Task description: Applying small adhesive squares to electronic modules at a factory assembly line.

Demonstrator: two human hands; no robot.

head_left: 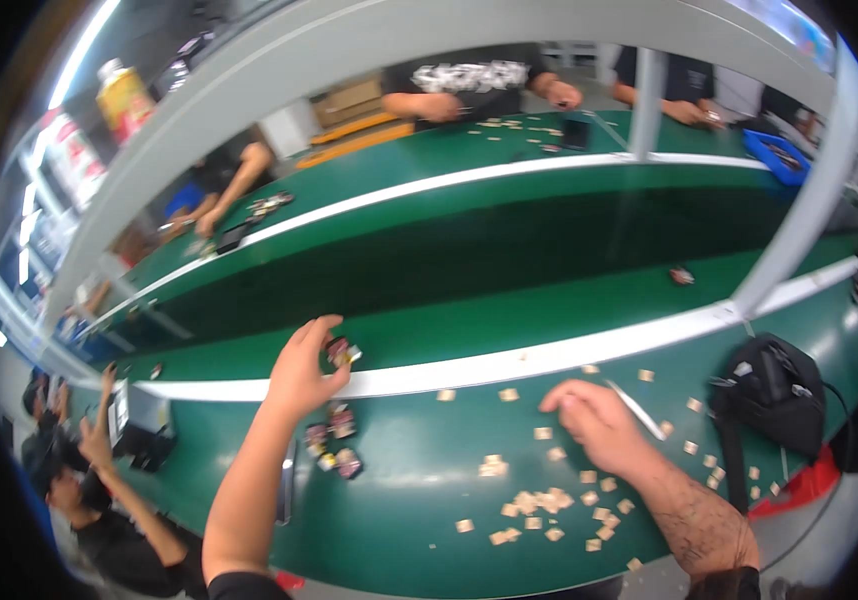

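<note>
My right forearm comes up from the lower edge and bends inward; my right hand (597, 420) rests knuckles up on the green table (419, 500), fingers curled down and pinched around a thin white tool (639, 410) that sticks out to the right. Small tan chips (539, 500) lie scattered under and around that hand, thickest just below it. My left arm stretches straight forward from the bottom, wrist raised. My left hand (301, 368) is half closed, thumb and fingertips pinching a small dark part (341, 352) held up over the white strip (509, 365) at the table's far edge. Just below that hand a cluster of similar dark parts (334, 440) sits on the table. A black bag (771, 390) stands at the right. Beyond the strip runs a dark belt (469, 260), and across it other people's hands work.
</note>
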